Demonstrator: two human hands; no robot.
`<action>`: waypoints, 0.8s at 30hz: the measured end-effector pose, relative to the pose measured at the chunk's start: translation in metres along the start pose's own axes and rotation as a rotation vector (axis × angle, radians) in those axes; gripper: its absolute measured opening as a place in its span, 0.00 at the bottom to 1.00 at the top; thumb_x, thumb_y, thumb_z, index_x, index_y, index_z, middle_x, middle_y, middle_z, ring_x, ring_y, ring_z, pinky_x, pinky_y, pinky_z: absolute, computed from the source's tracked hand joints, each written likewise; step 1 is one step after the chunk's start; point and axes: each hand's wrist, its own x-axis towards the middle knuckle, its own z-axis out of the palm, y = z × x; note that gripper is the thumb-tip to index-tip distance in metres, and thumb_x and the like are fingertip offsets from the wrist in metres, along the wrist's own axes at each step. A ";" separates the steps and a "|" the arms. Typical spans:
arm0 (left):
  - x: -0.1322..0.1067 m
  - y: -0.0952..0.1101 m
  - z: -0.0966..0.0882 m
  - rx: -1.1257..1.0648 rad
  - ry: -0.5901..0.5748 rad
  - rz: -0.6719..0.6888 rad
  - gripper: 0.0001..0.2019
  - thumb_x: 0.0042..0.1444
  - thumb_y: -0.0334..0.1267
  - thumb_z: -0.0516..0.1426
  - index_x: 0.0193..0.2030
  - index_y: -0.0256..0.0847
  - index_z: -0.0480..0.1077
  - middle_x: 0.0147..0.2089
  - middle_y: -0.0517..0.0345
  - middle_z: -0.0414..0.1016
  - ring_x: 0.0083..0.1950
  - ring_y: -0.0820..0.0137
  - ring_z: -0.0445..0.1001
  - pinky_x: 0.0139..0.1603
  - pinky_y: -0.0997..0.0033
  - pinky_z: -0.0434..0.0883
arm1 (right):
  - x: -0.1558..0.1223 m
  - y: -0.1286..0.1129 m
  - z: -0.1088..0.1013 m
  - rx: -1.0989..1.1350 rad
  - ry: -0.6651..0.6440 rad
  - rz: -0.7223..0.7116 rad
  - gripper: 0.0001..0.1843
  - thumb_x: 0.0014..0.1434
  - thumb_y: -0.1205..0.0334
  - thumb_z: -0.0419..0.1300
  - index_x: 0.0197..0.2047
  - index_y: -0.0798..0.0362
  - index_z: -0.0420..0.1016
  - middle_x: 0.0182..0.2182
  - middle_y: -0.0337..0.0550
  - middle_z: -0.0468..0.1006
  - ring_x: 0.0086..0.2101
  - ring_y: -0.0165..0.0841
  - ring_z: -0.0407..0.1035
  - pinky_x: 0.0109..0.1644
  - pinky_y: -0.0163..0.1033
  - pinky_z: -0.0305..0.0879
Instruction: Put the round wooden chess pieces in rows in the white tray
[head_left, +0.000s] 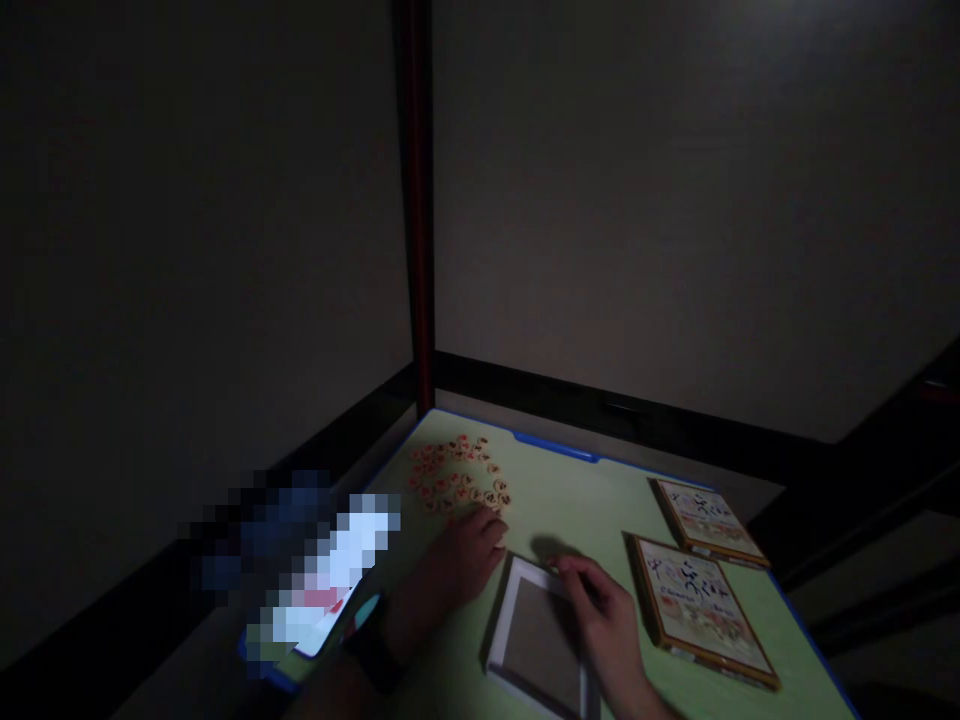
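Observation:
Round wooden Chinese chess pieces [451, 481] with red and dark characters lie loosely scattered on the green table. My left hand [472, 548], with a watch on its wrist, rests at the near edge of these pieces, its fingers bent together; what lies under the fingertips is hidden. An open shallow box [507, 612] with white walls and a grey-brown bottom lies in front of me. Over its far right corner is my right hand [600, 600], thumb and fingers pinched together. A small thing may be between those fingertips, too dark to make out.
Two Chinese chess boxes [709, 610] with printed lids lie flat at the table's right side, one behind the other. A lit phone-like screen [330, 590], partly blurred out, is at the left edge. The table [585, 500] has a blue rim and stands in a dark wall corner.

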 end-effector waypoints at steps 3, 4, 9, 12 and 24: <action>-0.002 0.006 -0.005 -0.046 0.007 -0.034 0.08 0.63 0.33 0.53 0.48 0.42 0.69 0.51 0.52 0.71 0.53 0.65 0.69 0.55 0.64 0.69 | 0.002 0.000 -0.001 -0.009 -0.026 0.035 0.28 0.52 0.31 0.60 0.31 0.49 0.83 0.34 0.51 0.84 0.38 0.48 0.78 0.45 0.51 0.75; -0.003 0.008 -0.007 -0.049 0.025 -0.036 0.09 0.62 0.33 0.54 0.48 0.42 0.69 0.51 0.52 0.71 0.54 0.63 0.69 0.56 0.62 0.69 | 0.002 0.000 -0.002 -0.012 -0.027 0.044 0.29 0.51 0.31 0.60 0.30 0.49 0.83 0.34 0.51 0.85 0.38 0.49 0.79 0.45 0.51 0.75; 0.005 0.007 -0.018 -0.010 0.210 -0.128 0.16 0.57 0.34 0.56 0.53 0.43 0.70 0.54 0.49 0.71 0.57 0.58 0.66 0.61 0.54 0.66 | 0.004 -0.002 -0.004 -0.009 -0.002 0.060 0.29 0.48 0.30 0.62 0.30 0.49 0.84 0.34 0.51 0.85 0.37 0.49 0.79 0.45 0.52 0.76; 0.024 -0.015 -0.030 0.146 0.320 -0.309 0.18 0.63 0.40 0.51 0.58 0.41 0.69 0.62 0.42 0.67 0.66 0.48 0.59 0.65 0.40 0.59 | 0.006 -0.004 -0.004 0.009 0.035 0.047 0.28 0.49 0.31 0.62 0.30 0.49 0.84 0.33 0.51 0.85 0.36 0.49 0.79 0.44 0.51 0.76; 0.076 -0.101 -0.035 0.201 -0.152 -0.423 0.27 0.68 0.48 0.39 0.72 0.49 0.55 0.75 0.47 0.52 0.74 0.41 0.48 0.63 0.25 0.51 | 0.011 -0.009 0.000 -0.009 -0.003 0.036 0.21 0.52 0.41 0.61 0.29 0.51 0.82 0.31 0.49 0.84 0.35 0.46 0.78 0.45 0.50 0.73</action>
